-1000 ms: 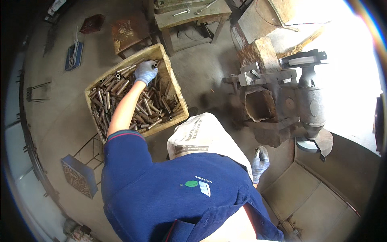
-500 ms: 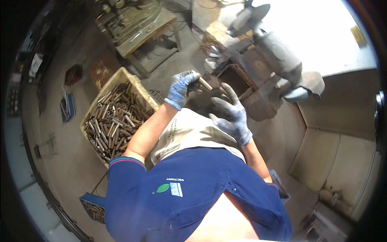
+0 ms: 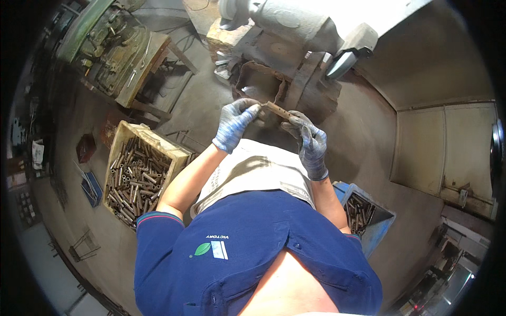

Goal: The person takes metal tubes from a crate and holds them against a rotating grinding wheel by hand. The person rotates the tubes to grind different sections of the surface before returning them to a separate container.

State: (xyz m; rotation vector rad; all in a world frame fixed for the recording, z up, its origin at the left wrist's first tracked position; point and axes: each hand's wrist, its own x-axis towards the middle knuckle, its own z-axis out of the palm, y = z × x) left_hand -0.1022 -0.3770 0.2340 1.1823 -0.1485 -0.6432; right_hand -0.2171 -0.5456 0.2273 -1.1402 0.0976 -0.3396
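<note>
A short metal tube (image 3: pixel 279 110) with a row of small holes along its side is held out in front of my apron. My gloved left hand (image 3: pixel 233 124) is closed in a pinch at the tube's left end, where the fingertips partly hide what they grip. On the other end, the gloved fingers of my right hand (image 3: pixel 311 142) are wrapped round the tube. Left of me, a yellowish crate (image 3: pixel 182 158) is heaped with similar tubes. More tubes lie in a blue bin (image 3: pixel 380 224) beside my right arm.
A grinding machine (image 3: pixel 295 23) stands ahead, with an open rusty metal box (image 3: pixel 263 68) below it. A worn workbench (image 3: pixel 126 95) with tools is at the far left. A small blue tray (image 3: pixel 92 188) lies on the floor. Pale panels (image 3: pixel 421 150) stand at right.
My right hand has closed from open onto the tube, which both hands now hold. The view has turned right, bringing the blue bin into fuller sight.
</note>
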